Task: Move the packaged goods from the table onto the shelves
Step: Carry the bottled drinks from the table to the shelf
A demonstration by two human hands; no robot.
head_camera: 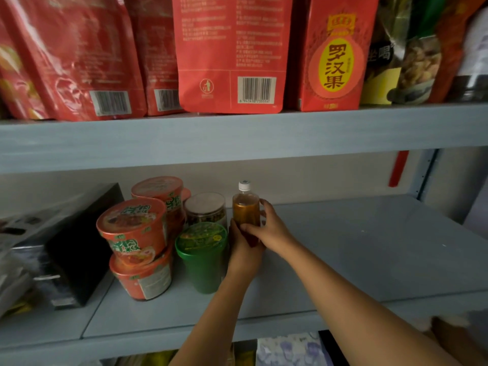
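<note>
Amber bottle, white-capped: upright at the lower shelf, base hidden, just beside the clear jar and green cup. Clasped low by left hand, wrapped higher by right hand, fingers curled round it, probably to seat it snugly without tipping.

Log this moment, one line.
left grip: holds amber bottle | right grip: holds same bottle | bottle: upright, beside green cup
</note>
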